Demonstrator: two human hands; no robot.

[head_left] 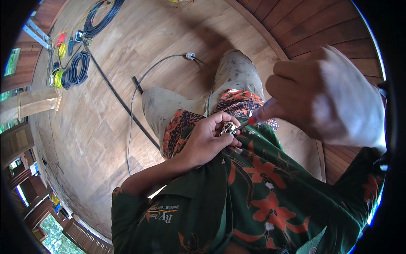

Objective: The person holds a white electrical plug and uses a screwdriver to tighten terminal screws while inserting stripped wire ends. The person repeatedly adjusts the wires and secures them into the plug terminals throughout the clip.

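Close over my lap, my left hand [207,137] pinches a small metal-and-pale electrical fitting [229,128] between thumb and fingers. My right hand [302,91], smeared by motion, is wrapped round a screwdriver [252,120] with a red and clear handle. Its thin shaft points left and down, and the tip meets the fitting; the exact contact is too small to make out. A dark cable [208,103] runs up between my legs from near the left hand. On the floor beyond my knees, a grey cable [146,76] carries a pale cylindrical piece [190,56] near its end.
Coils of dark cable [78,67] and blue-black cable [101,21] lie at the far left, near yellow cord [62,51]. A long black strip [118,99] crosses the tiled floor [97,139]. Wooden planking [313,25] borders the right; a wooden beam [38,103] stands left.
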